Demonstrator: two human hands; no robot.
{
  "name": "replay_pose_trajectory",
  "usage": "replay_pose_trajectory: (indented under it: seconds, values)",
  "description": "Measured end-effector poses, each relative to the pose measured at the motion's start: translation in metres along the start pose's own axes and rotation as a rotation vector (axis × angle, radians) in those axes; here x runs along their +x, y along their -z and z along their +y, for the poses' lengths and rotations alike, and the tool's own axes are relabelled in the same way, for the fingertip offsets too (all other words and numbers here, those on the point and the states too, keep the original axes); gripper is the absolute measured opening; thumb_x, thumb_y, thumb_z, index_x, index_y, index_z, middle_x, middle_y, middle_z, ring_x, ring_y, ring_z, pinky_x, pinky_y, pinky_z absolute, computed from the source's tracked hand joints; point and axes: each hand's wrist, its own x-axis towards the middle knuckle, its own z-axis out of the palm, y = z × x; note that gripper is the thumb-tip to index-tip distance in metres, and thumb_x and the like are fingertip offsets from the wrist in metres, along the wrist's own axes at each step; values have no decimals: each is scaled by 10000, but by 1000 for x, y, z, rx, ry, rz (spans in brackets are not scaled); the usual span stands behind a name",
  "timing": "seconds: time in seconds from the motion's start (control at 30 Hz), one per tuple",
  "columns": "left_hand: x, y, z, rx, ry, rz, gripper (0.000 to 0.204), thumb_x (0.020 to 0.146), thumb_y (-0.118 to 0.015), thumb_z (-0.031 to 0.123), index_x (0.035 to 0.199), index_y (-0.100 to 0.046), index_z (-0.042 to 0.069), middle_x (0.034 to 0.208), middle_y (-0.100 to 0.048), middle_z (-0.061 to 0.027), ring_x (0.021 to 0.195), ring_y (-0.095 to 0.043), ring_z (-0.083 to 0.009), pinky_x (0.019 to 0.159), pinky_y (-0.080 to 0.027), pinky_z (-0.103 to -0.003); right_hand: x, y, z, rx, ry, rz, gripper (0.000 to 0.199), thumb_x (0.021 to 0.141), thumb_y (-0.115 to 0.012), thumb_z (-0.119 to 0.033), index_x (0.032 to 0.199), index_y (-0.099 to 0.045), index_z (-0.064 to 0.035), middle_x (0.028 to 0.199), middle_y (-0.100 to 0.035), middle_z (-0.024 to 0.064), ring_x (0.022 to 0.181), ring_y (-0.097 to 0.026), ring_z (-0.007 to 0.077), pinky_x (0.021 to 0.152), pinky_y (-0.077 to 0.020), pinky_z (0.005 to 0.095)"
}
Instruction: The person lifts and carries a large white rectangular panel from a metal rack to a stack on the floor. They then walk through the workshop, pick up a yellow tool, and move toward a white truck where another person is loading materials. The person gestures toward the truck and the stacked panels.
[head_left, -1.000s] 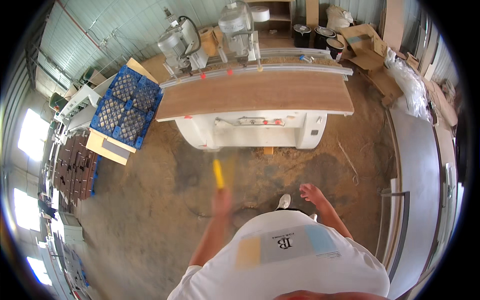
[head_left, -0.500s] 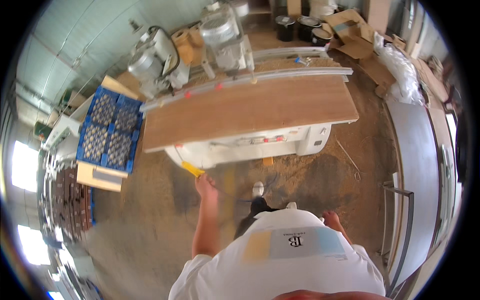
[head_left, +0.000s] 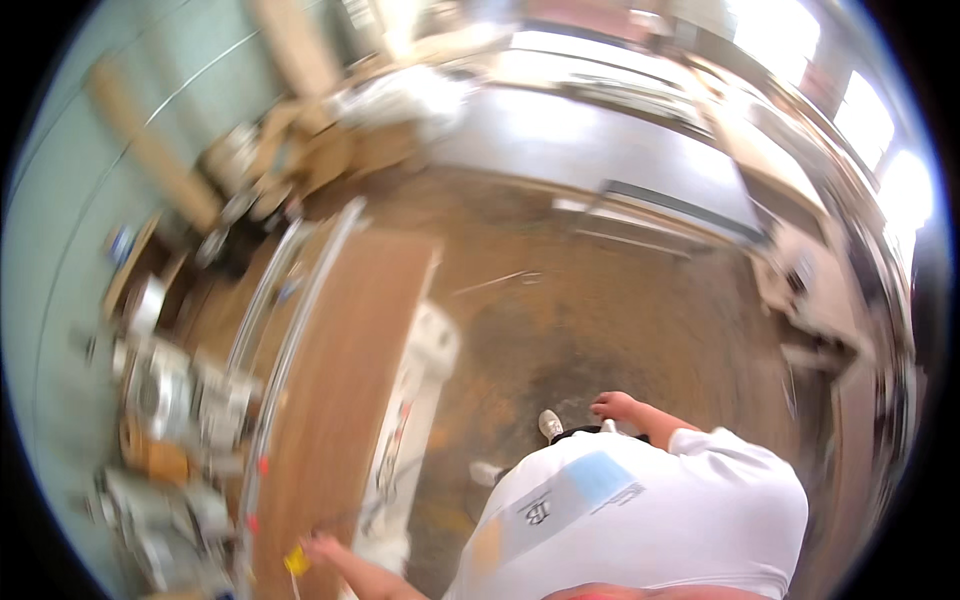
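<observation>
Brown floor (head_left: 600,310) spreads between the worktop (head_left: 345,330) and a grey panel (head_left: 540,135) farther off, giving the person room to step; a thin rod (head_left: 492,283) lies across part of it. Blur softens most outlines. One long edge of the worktop faces this floor, with a white base (head_left: 430,345) jutting out below it, while metal rails (head_left: 305,310) run along the other long edge, with motors (head_left: 160,390) beyond them. Past the worktop's far end, cardboard (head_left: 340,155) is heaped near the wall (head_left: 65,260). A dark frame (head_left: 665,205) stands just in front of the panel, bounding the floor on that side. Out over the wooden surface, the left hand (head_left: 322,549) has its fingers closed around a yellow tool (head_left: 296,560); whether the tool touches the wood cannot be told. Near the person's waist, the right hand (head_left: 614,406) hangs with its fingers loosely curled, and I cannot tell if they hold anything. Dark lettering marks the white shirt (head_left: 680,520), set on a print (head_left: 560,505) with blue, grey and yellow blocks; any labels on the motors are too blurred to read.
</observation>
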Motion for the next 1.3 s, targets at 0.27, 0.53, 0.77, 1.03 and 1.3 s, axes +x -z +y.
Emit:
replay_pose_trajectory:
  seconds: [0.27,0.53,0.77,1.03,1.3]
  values:
    - [-146,-106,-117,498,-71,-406,191,941,-526,216,1063,-587,82,847,-597,-58,712,-556,-190,665,-486,-363,-75,-45,71,286,-169,22,562,880,-614,-501,1313,-637,-145,1391,-578,124,1278,-532,322,1054,-425,426]
    - [-410,-121,-282,1055,114,-1693,188,934,-553,216,1009,-623,59,772,-637,-33,677,-593,-203,630,-505,-374,-149,-40,134,779,-537,-178,706,865,-593,-632,1367,-594,-136,1442,-537,92,1314,-487,261,1052,-392,440]
    - [-592,-133,-359,1505,-258,-2433,174,906,-578,204,957,-646,52,782,-659,-51,701,-619,-217,648,-517,-377,-196,-24,237,1094,-562,-131,714,864,-580,-650,1360,-597,-137,1393,-579,78,1254,-537,259,1003,-419,451]
    - [-629,-166,-385,1813,-308,-2307,154,884,-588,187,913,-661,55,794,-670,-66,714,-634,-219,657,-525,-375,-201,-58,333,938,-598,-28,627,876,-590,-608,1249,-668,-110,1245,-669,75,1047,-650,251,846,-512,457]
    - [-665,-222,-441,2026,-277,-2141,137,861,-598,171,868,-675,58,806,-682,-81,728,-648,-220,667,-533,-372,-186,-80,378,930,-520,329,437,823,-697,-468,1045,-763,-98,1017,-741,129,886,-687,232,775,-519,380]
